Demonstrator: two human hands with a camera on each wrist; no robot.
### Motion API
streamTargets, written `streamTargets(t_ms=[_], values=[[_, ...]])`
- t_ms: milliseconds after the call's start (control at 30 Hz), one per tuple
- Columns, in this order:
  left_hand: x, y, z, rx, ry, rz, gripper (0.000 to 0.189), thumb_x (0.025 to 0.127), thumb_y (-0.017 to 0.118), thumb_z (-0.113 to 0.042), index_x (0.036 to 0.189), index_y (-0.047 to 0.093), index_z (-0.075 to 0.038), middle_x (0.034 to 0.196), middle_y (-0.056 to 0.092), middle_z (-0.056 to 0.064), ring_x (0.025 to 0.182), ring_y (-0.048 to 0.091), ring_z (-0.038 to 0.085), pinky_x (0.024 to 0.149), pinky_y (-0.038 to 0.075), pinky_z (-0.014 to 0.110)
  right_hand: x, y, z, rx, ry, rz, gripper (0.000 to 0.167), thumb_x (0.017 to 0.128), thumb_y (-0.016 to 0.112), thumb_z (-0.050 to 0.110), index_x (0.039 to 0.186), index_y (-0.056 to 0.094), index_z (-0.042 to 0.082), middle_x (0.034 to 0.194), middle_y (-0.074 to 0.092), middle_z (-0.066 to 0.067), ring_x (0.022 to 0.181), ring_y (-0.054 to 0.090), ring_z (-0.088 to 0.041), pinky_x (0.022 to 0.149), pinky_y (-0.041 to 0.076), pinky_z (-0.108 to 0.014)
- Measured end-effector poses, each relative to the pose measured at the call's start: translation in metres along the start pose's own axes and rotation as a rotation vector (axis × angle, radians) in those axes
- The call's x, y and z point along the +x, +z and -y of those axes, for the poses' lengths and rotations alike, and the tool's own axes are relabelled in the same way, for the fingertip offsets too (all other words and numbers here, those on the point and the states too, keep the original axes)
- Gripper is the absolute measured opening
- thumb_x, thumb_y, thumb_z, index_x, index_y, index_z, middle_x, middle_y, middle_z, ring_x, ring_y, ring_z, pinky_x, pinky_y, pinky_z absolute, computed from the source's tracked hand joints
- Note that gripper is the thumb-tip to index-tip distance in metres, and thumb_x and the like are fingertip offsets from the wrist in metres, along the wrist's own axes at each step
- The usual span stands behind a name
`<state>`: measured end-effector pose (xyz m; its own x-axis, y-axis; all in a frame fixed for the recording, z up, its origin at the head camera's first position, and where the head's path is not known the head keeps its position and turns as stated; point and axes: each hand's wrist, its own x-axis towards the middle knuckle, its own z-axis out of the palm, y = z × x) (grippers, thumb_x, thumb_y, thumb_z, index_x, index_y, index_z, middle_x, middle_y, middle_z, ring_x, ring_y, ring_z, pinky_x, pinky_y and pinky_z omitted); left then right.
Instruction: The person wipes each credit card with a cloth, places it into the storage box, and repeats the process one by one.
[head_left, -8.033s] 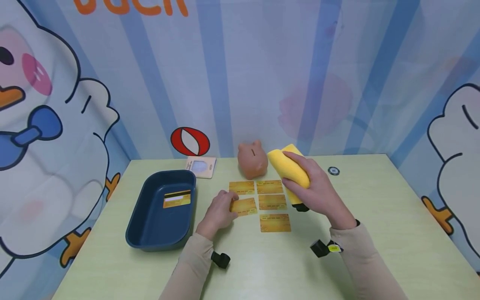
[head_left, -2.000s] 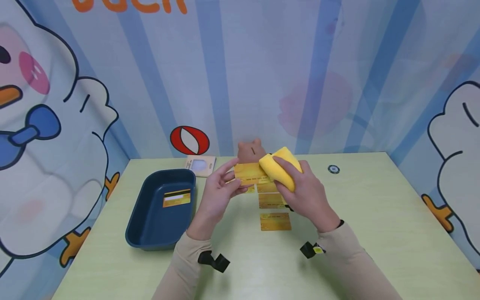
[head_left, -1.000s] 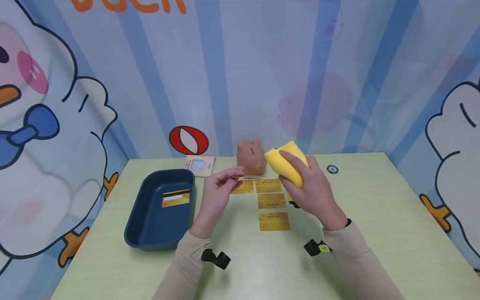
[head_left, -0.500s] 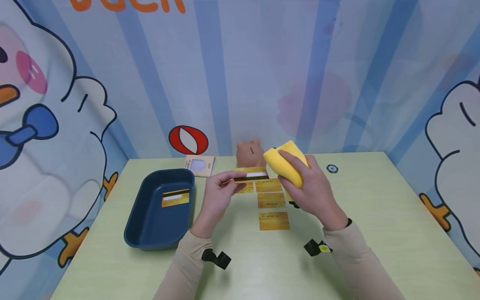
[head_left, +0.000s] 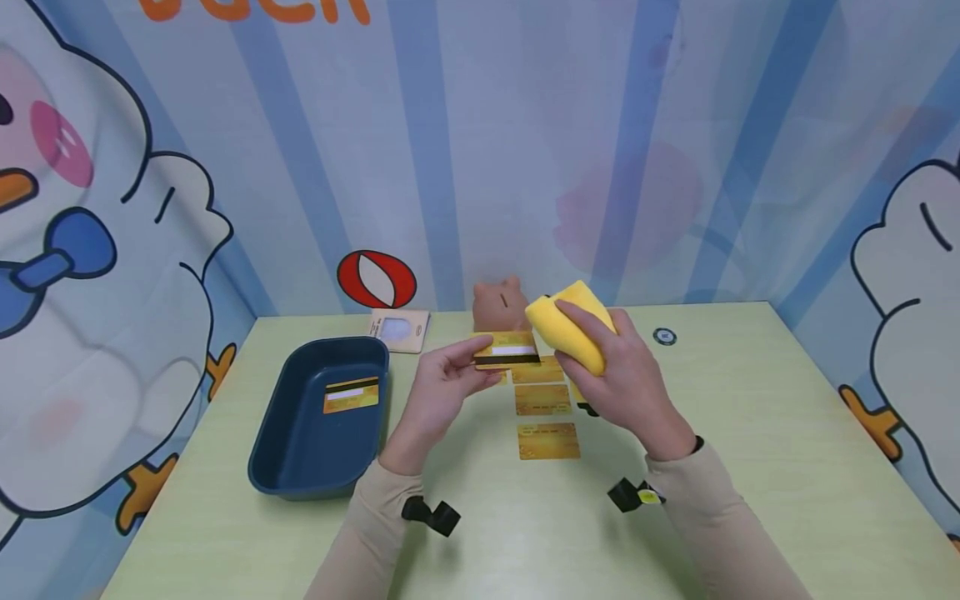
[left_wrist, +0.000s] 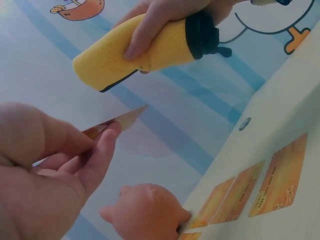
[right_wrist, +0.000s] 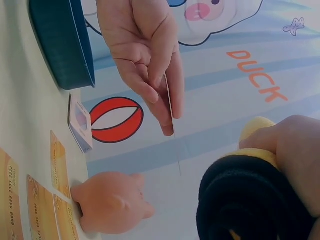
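My left hand pinches a gold bank card by its left edge, raised over the table. The card's back shows, with its dark stripe and white strip. My right hand grips a folded yellow cloth with black trim, just to the right of the card; in the left wrist view the cloth and the card are apart. Below lie several more gold cards, among them a middle one and a front one; the raised card partly hides the back row.
A dark blue tray stands at the left with one card in it, back up. Behind the cards sits a pink piggy bank. A pale card-like piece and a round chip lie near the table's back edge.
My left hand has lifted a card from the left of the group and turned it from front to back. The cloth touched or overlapped it two seconds ago, then drew slightly right.
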<state>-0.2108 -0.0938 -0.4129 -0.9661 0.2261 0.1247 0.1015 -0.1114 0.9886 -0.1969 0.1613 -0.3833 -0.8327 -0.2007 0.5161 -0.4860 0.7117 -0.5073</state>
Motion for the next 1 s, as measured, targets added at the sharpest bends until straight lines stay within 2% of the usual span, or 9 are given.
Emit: streamTargets(t_ms=[200,333,433,600,867,1000], values=[[0.000,0.000,0.003,0.015,-0.022,0.033,0.051,0.101,0.064,0.005,0.151,0.054,-0.001,0.142,0.063,0.023,0.122,0.069,0.036,0.095,0.061,0.035,0.000,0.000,0.001,-0.005,-0.006,0.005,0.061,0.096,0.077,0.024,0.152,0.056,0.025,0.125,0.054,-0.024,0.091,0.052,-0.030,0.064,0.047,-0.041],[0.000,0.000,0.003,-0.005,-0.021,0.041,0.052,0.103,0.061,0.002,0.154,0.050,0.000,0.145,0.060,0.025,0.127,0.064,0.045,0.095,0.060,0.035,0.000,0.002,0.001,-0.005,-0.014,0.006,0.060,0.095,0.077,0.024,0.152,0.057,0.025,0.126,0.054,-0.024,0.089,0.053,-0.029,0.064,0.047,-0.040],[0.001,0.001,0.004,-0.029,-0.019,0.042,0.058,0.103,0.060,0.005,0.158,0.044,-0.001,0.146,0.059,0.027,0.128,0.063,0.046,0.094,0.061,0.034,0.000,0.004,0.002,-0.001,-0.018,0.011,0.060,0.095,0.077,0.024,0.152,0.057,0.025,0.127,0.054,-0.024,0.087,0.053,-0.028,0.063,0.048,-0.040],[0.001,0.004,0.005,-0.055,-0.027,0.047,0.068,0.101,0.061,0.008,0.163,0.036,-0.007,0.144,0.062,0.024,0.122,0.069,0.036,0.094,0.061,0.036,-0.003,0.010,0.004,-0.002,-0.043,0.036,0.062,0.096,0.077,0.023,0.153,0.055,0.027,0.125,0.053,-0.022,0.082,0.053,-0.026,0.061,0.049,-0.037],[0.000,0.010,0.007,-0.011,0.015,0.098,0.066,0.102,0.065,0.002,0.161,0.042,-0.014,0.145,0.064,0.017,0.119,0.071,0.033,0.094,0.061,0.040,-0.008,0.025,0.011,-0.040,-0.129,0.073,0.066,0.094,0.079,0.025,0.154,0.053,0.030,0.122,0.053,-0.022,0.074,0.053,-0.020,0.053,0.048,-0.031],[-0.001,0.012,0.007,-0.009,0.028,0.118,0.067,0.102,0.064,0.002,0.163,0.038,-0.009,0.146,0.062,0.020,0.121,0.070,0.035,0.094,0.061,0.041,-0.010,0.032,0.013,-0.073,-0.149,0.099,0.066,0.093,0.080,0.026,0.153,0.053,0.029,0.122,0.053,-0.022,0.069,0.052,-0.018,0.051,0.047,-0.029]])
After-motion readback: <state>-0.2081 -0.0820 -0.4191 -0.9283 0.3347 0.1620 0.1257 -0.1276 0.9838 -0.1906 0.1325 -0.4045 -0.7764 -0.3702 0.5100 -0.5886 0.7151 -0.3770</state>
